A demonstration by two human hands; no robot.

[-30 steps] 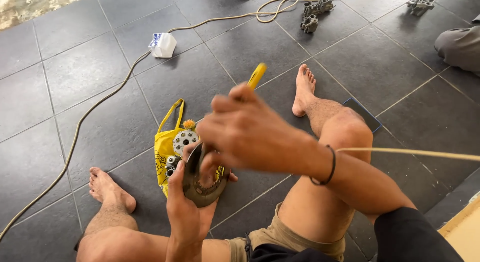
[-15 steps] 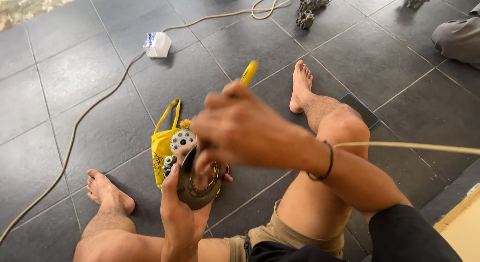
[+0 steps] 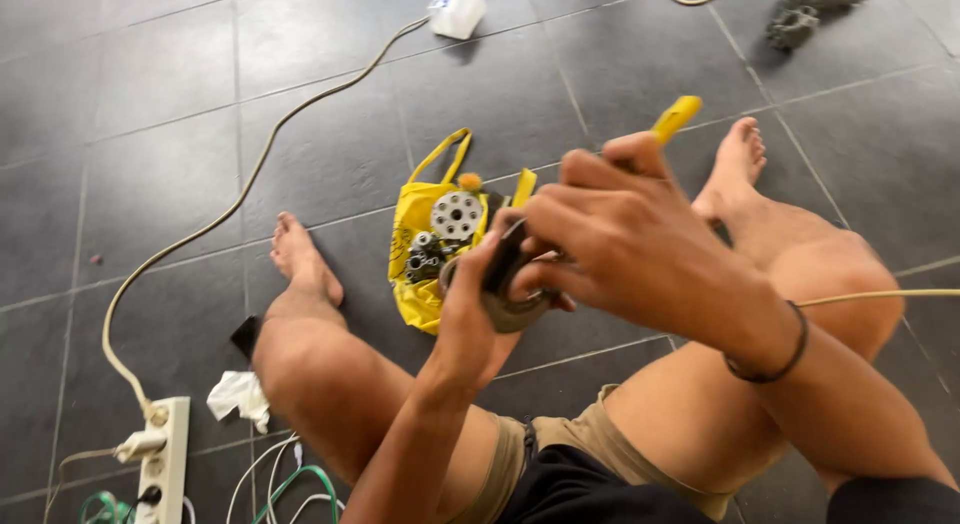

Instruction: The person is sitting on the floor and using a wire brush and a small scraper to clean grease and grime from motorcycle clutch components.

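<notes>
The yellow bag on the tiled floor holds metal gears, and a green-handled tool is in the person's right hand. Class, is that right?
One detail is wrong: the tool's handle is yellow, not green. The head view shows it in the right hand. The yellow bag with metal gears is correct.

A grey round metal part [image 3: 505,302], ring-like and worn, is held up over the floor between the seated person's knees, tilted on edge, mostly hidden by the hands around it. A dark tool with a yellow handle [image 3: 676,117] reaches down to it, handle end sticking up and away past the knuckles, its tip hidden against the part
</notes>
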